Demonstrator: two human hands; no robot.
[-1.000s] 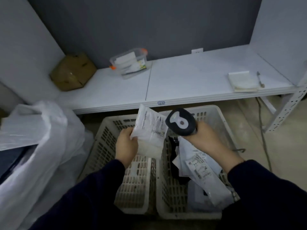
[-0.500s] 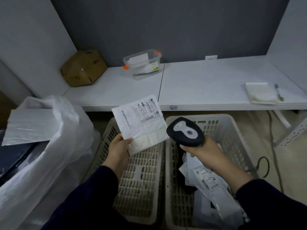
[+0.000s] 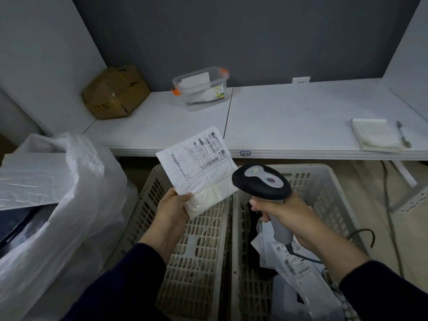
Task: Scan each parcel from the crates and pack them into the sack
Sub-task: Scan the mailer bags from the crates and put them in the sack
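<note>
At frame centre the left grip (image 3: 172,210) pinches a white parcel (image 3: 199,167) by its lower corner, thumb on top, label facing up, above the left crate (image 3: 196,251). The right grip (image 3: 284,214) is curled round the handle of the scanner (image 3: 261,181), whose head sits just right of the parcel, over the right crate (image 3: 324,195), where more parcels (image 3: 291,262) lie. The white sack (image 3: 76,193) fills the frame's left. On the desk (image 3: 289,117) above: 1 box (image 3: 114,92), 1 clear tub (image 3: 201,88), 1 notepad (image 3: 372,135), 1 pen (image 3: 403,135).

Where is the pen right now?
In the head view, the pen lies at the far right of the white table, just to the right of the notepad.
</note>
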